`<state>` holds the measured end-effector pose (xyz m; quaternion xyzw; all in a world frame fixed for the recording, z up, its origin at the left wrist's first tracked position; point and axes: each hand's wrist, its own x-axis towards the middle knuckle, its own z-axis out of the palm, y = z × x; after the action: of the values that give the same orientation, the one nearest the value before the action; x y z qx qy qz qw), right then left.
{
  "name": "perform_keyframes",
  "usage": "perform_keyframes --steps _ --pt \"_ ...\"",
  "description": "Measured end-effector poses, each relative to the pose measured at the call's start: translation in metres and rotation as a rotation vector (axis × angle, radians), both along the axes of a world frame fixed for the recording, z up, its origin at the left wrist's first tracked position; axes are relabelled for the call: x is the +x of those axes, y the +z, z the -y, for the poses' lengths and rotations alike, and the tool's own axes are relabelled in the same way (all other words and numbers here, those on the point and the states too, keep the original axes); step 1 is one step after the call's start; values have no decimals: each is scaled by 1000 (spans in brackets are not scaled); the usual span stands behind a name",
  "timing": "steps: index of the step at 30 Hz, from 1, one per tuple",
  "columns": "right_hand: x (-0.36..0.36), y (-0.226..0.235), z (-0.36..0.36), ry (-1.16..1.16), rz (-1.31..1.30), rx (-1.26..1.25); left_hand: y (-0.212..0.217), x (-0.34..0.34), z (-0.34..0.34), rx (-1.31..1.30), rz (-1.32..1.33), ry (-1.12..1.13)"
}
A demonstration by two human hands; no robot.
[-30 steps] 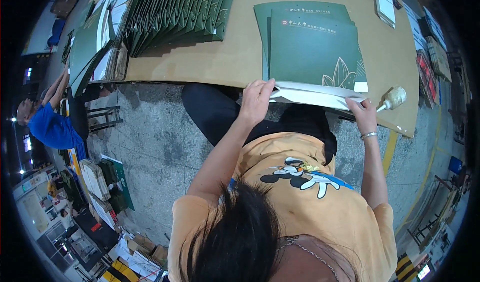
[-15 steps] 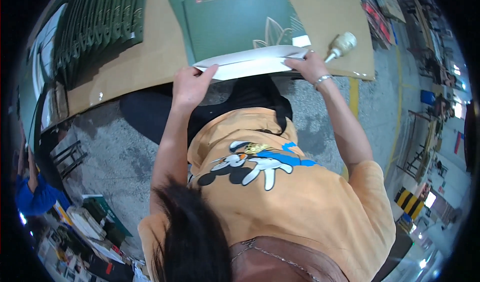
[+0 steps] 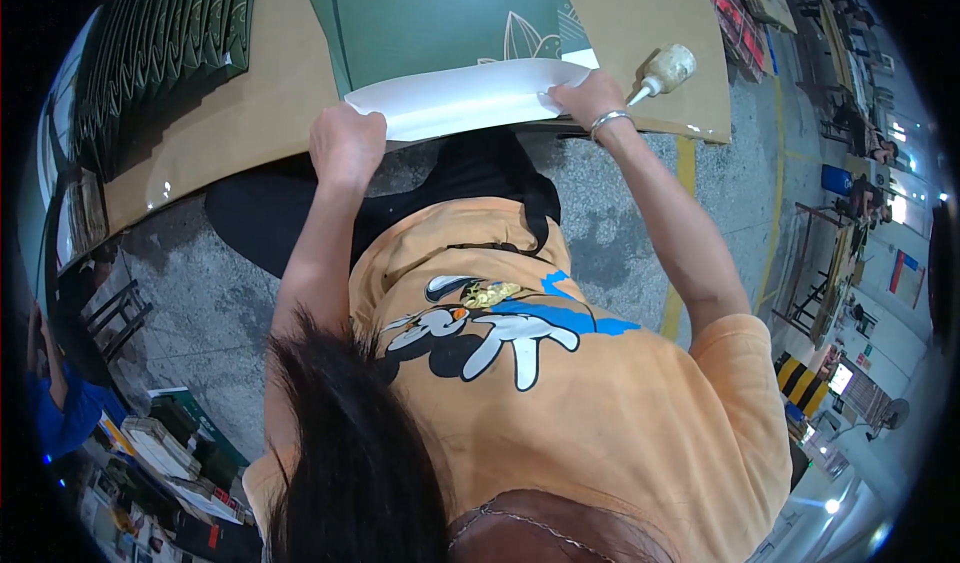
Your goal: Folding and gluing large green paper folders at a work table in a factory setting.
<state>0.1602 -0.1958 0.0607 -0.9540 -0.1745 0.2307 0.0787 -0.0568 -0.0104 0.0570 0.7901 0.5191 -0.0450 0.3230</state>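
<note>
A green printed paper sheet or bag panel (image 3: 450,23) lies on the table in front of me, with more green pieces under it. Along its near edge a white flap (image 3: 455,100) curls up in a smooth curve. My left hand (image 3: 345,145) is closed on the flap's left corner, thumb pointing inward. At the other end, my right hand (image 3: 590,101) pinches the right corner, near the table's front edge. Just right of that hand lies a squeeze bottle (image 3: 668,69) with a pale nozzle pointing toward it.
A row of folded green paper bags (image 3: 165,53) stands at the table's left. The brown tabletop (image 3: 680,13) ends just before my lap. On the far left a person in blue (image 3: 68,408) is partly visible. Stacked goods (image 3: 740,28) stand beyond the table's right edge.
The white flap looked folded with a gap along it; now it is one smooth curved strip. My left fingers have curled in more. The whole view has shifted slightly.
</note>
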Motion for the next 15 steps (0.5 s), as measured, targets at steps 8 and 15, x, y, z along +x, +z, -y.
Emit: perform_keyframes --steps 8,15 --pt "12 -12 4 -123 -157 111 -4 -2 -5 11 31 15" --pt "14 -23 3 -8 -137 82 -9 2 -1 24 -86 -34"
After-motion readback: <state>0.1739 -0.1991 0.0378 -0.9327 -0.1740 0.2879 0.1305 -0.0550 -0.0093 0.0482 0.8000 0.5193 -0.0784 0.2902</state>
